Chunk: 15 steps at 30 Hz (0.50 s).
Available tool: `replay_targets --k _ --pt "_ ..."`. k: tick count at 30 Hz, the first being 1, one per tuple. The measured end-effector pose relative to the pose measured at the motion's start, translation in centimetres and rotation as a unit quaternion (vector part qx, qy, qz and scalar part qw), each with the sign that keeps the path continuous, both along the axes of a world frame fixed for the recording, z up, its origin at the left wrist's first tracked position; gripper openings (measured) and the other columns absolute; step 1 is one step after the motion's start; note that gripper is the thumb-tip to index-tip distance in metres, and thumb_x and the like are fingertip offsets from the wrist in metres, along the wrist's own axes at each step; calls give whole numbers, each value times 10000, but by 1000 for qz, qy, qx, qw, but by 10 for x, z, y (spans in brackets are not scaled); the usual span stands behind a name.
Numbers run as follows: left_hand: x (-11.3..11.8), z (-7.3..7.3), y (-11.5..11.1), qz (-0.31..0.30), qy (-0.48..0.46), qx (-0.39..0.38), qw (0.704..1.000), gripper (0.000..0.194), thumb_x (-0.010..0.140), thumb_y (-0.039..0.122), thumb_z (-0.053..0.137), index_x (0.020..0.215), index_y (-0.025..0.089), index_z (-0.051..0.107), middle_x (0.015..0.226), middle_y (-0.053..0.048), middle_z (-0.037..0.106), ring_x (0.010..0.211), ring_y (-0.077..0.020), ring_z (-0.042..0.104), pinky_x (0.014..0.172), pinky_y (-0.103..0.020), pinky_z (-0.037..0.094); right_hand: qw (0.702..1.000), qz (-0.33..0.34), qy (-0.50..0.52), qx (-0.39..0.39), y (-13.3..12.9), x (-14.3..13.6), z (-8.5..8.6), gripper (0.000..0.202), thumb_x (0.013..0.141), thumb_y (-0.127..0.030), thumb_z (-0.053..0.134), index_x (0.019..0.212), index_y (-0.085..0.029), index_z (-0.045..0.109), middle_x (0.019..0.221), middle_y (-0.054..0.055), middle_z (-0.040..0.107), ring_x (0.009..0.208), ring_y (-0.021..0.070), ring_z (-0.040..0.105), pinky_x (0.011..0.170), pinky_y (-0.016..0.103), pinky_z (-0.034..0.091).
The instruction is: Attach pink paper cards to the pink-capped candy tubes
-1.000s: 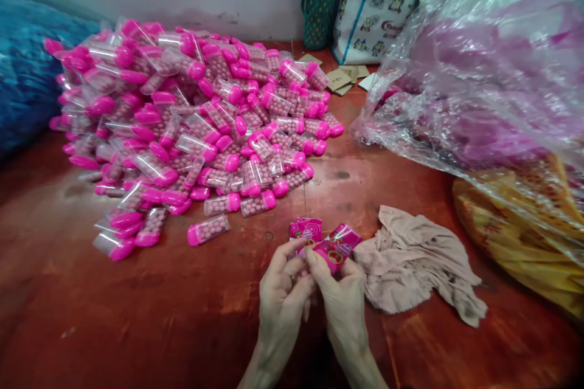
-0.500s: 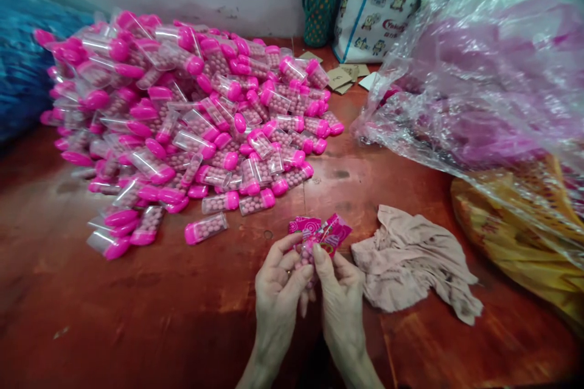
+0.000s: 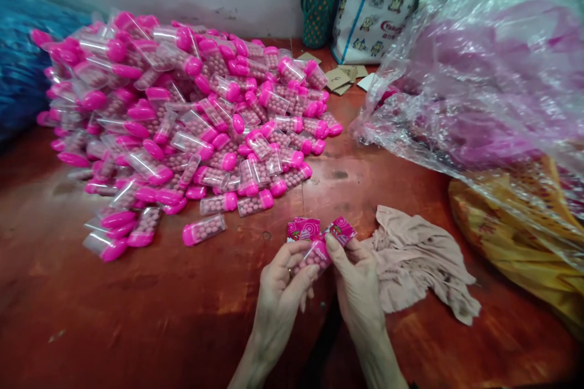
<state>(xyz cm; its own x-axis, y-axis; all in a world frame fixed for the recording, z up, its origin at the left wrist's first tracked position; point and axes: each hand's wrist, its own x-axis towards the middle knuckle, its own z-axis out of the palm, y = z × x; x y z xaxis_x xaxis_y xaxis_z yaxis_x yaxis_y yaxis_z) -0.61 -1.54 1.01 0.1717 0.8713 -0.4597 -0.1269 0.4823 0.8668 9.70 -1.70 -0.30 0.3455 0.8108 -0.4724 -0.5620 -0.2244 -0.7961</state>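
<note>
My left hand (image 3: 285, 276) is closed around a small clear candy container (image 3: 312, 259) with pink balls inside and a bright pink end. Beside it my right hand (image 3: 358, 273) is closed too, its thumb pressed near the container's pink end. A printed pink label (image 3: 342, 229) sticks up from between the right thumb and fingers. Another printed pink piece (image 3: 303, 228) shows just beyond my left fingertips; whether it lies on the table or is held, I cannot tell. My fingers cover part of the container.
A large heap of similar pink-capped containers (image 3: 196, 115) spreads over the red table (image 3: 173, 316), with one container (image 3: 204, 230) lying apart. A crumpled cloth (image 3: 415, 261) lies right of my hands. Clear plastic wrap (image 3: 479, 85), a yellow bag (image 3: 506, 243) and a white bag (image 3: 369, 9) stand beyond.
My right hand has shifted right, slightly away from my left, with the printed label moving along. The container between my hands now shows more of its pink end.
</note>
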Motion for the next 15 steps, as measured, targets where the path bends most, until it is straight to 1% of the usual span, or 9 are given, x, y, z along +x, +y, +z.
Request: replay_targets --k 3,5,7,9,10,11,13,14,15 --pt "-1 -2 -1 -7 -7 -4 1000 305 771 232 573 1040 185 437 633 35 563 398 -64 476 316 -143 301 1000 2 17 8 -1 0 -2 162 685 -277 705 793 -165 658 669 -4 663 584 113 578 576 223 468" --pt "-2 -2 0 -17 -6 -10 1000 331 771 233 571 1058 200 409 649 32 579 386 -66 472 304 -145 284 999 18 30 10 -1 0 -1 143 667 -261 722 741 -160 653 636 -10 656 559 110 573 556 218 466" --pt "-3 -1 0 -32 6 -5 999 341 771 232 573 1068 207 407 667 25 596 397 -65 478 319 -149 299 998 40 43 4 0 0 2 134 654 -235 732 723 -152 652 602 -9 650 519 112 569 509 216 459" --pt "-5 0 -1 -43 30 22 998 353 773 227 576 1089 214 419 717 9 622 455 -70 512 383 -158 364 996 64 66 -3 0 -1 5 125 670 -225 718 741 -143 656 567 -7 637 471 116 559 455 220 447" --pt "-5 0 -2 -47 46 42 997 360 775 221 574 1103 218 425 754 -1 635 511 -80 542 444 -167 406 994 73 80 -7 0 -3 5 119 678 -224 711 739 -138 655 552 -6 630 457 117 556 442 221 445" --pt "-5 0 -3 -48 63 64 995 366 778 213 572 1117 222 432 797 -13 646 580 -92 572 517 -180 441 993 76 93 -10 0 -6 6 115 681 -225 708 727 -134 655 545 -6 625 454 114 554 442 219 446" --pt "-5 -1 -5 -41 89 93 991 376 786 197 560 1141 227 439 871 -32 658 695 -116 601 636 -207 465 991 74 107 -22 -3 -12 5 121 685 -233 706 705 -126 653 557 -1 628 472 105 555 472 213 457" --pt "-4 -2 -6 -34 93 96 990 381 789 193 555 1150 227 439 884 -37 662 709 -120 603 653 -213 467 992 69 106 -29 -4 -15 4 128 687 -239 705 696 -123 651 566 2 630 483 100 554 491 211 462" --pt "-3 -2 -6 -24 91 90 992 387 787 193 555 1155 225 437 884 -39 665 688 -118 601 637 -212 468 992 64 99 -36 -5 -17 3 136 691 -247 702 698 -122 650 576 3 631 491 97 552 501 208 463"
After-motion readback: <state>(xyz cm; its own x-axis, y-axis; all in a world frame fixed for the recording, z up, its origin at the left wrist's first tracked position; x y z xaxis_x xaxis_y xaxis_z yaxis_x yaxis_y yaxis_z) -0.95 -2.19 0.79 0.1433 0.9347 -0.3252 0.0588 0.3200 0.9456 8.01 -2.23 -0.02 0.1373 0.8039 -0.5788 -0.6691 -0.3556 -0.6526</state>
